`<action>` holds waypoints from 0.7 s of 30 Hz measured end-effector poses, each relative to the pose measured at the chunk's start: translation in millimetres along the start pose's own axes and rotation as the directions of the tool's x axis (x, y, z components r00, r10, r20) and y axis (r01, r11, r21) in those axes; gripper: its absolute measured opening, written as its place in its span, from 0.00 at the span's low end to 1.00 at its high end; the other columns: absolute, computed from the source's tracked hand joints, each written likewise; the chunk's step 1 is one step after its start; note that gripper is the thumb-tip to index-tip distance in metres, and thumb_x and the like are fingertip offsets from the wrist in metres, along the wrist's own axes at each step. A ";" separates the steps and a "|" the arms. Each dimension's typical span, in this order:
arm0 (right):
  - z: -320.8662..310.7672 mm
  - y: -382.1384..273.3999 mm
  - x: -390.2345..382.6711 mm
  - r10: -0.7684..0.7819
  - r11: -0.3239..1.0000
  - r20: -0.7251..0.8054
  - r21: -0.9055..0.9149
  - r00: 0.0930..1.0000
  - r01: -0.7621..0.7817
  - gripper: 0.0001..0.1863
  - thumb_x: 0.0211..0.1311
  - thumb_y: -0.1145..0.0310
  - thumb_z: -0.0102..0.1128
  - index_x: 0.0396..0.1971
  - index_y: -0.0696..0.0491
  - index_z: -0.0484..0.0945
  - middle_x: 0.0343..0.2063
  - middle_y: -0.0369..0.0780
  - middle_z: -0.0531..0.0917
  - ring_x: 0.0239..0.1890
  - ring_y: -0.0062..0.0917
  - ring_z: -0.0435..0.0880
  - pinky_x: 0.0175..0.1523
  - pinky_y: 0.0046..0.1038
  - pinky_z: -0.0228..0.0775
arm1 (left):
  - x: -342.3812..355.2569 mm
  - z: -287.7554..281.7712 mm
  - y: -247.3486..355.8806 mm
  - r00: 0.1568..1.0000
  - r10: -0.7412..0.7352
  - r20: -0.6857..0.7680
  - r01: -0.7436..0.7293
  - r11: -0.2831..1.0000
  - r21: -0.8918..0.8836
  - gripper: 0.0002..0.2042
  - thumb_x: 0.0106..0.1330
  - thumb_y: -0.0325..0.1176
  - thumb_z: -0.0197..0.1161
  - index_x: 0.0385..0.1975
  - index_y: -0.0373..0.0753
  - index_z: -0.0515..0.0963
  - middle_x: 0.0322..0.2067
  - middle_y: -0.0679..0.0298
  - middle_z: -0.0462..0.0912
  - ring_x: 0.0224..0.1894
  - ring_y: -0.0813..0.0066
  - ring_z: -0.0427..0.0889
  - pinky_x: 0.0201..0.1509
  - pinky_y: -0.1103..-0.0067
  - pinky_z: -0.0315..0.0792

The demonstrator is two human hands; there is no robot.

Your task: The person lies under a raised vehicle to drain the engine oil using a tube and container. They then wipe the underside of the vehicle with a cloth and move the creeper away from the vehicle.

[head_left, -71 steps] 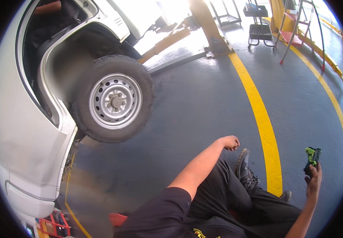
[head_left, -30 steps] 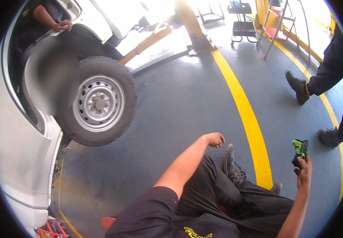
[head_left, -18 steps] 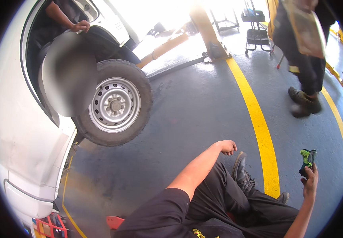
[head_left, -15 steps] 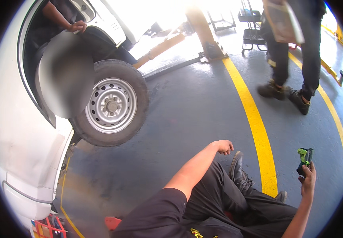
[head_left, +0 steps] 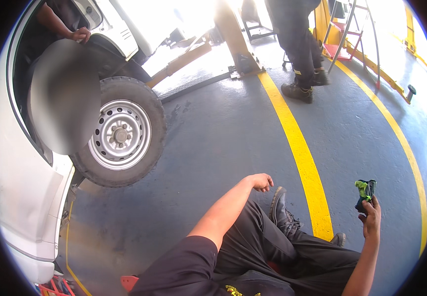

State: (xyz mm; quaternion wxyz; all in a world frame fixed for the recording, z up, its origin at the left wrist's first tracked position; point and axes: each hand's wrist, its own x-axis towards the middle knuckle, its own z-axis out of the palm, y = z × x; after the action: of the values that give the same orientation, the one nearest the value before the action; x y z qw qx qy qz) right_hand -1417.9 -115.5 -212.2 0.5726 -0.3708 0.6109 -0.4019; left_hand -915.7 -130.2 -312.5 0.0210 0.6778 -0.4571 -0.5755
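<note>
My left hand [head_left: 261,181] hangs in front of my raised knee, beside my boot [head_left: 283,214], its fingers loosely bent and apart with nothing in them. At the right, my right hand [head_left: 371,217] is closed on a crumpled green and black cloth [head_left: 364,193], held up over the grey floor [head_left: 223,128]. Nearby to the upper left is the rear wheel [head_left: 119,135] of a white vehicle [head_left: 21,192], with a steel rim. I sit low, legs bent, with part of a red seat [head_left: 128,282] showing.
A co-worker's hand [head_left: 79,34] rests at the vehicle's opening above a blurred patch. Another person's dark legs [head_left: 300,64] stand by a yellow lift post [head_left: 235,44] and a stepladder [head_left: 339,52] with red steps. Yellow lines [head_left: 297,153] run along the floor beside me.
A co-worker came in from the right and has walked away toward the top middle, past the stepladder. The hand at the vehicle's opening appeared. Both my hands keep the same pose.
</note>
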 end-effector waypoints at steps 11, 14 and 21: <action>2.9 -2.3 -2.2 0.002 1.000 -0.012 -0.007 1.000 -0.002 0.45 0.58 0.60 0.65 0.74 0.53 0.55 0.54 0.38 0.78 0.49 0.25 0.79 0.43 0.29 0.66 | 5.0 -1.1 -5.3 1.000 0.005 0.012 -0.005 1.000 -0.020 0.19 0.62 0.21 0.52 0.54 0.41 0.75 0.41 0.60 0.84 0.33 0.72 0.82 0.37 0.71 0.76; 0.3 1.0 1.2 0.006 1.000 -0.005 0.007 1.000 -0.006 0.45 0.58 0.61 0.66 0.74 0.51 0.56 0.52 0.34 0.80 0.45 0.21 0.79 0.40 0.28 0.65 | 3.6 -0.8 -3.7 1.000 -0.001 0.018 0.001 1.000 -0.020 0.19 0.62 0.21 0.52 0.54 0.41 0.75 0.41 0.61 0.84 0.33 0.73 0.82 0.36 0.72 0.76; -0.7 -2.4 0.6 -0.001 1.000 0.034 -0.011 0.999 0.001 0.44 0.59 0.60 0.65 0.74 0.51 0.56 0.54 0.35 0.78 0.47 0.21 0.78 0.41 0.28 0.65 | -1.5 -2.1 1.4 0.999 -0.033 0.019 0.033 0.999 -0.009 0.19 0.65 0.24 0.56 0.56 0.41 0.74 0.44 0.62 0.84 0.35 0.77 0.81 0.36 0.78 0.74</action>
State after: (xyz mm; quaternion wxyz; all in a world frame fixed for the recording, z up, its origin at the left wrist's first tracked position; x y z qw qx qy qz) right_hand -1418.7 -117.0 -210.2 0.5807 -0.3811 0.6031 -0.3922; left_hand -914.7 -131.1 -309.8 0.0101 0.6795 -0.4436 -0.5843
